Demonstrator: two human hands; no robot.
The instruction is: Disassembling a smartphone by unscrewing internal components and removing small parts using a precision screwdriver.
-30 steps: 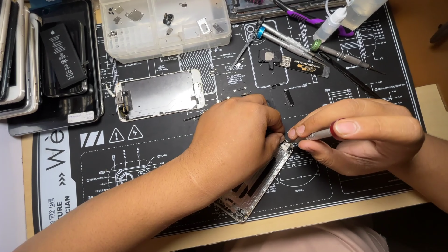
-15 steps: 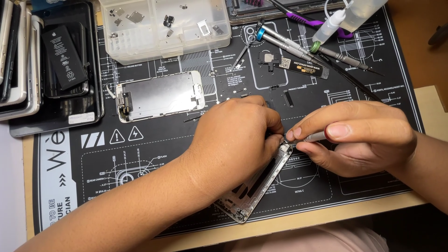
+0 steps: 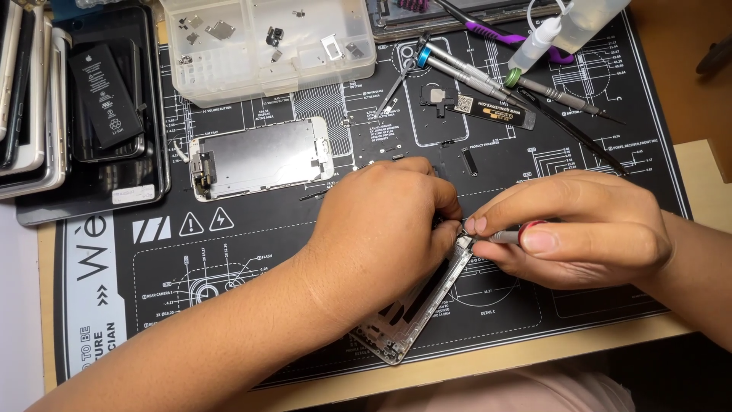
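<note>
Black repair mat (image 3: 252, 252); left hand (image 3: 381, 236) grips phone frame (image 3: 415, 309); right hand (image 3: 579, 229) pinches screwdriver (image 3: 505, 237).

Screens and labels only: a detached silver-backed phone screen (image 3: 263, 156) lies mid-mat, with a white-labelled black battery (image 3: 107, 95) on the stacked phones at far left.

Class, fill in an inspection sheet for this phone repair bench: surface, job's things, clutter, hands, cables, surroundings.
Surface: black printed repair mat on a wooden table.
Job's things: phone frame tilted on edge; small screwdriver at its top end.
Clutter: screen panel, parts box, spare screwdrivers, bottle, battery on stacked phones.
Hands: left hand steadies the frame; right hand pinches the screwdriver.
Cables: flat flex strip on the mat.
Surroundings: nothing seen.
</note>
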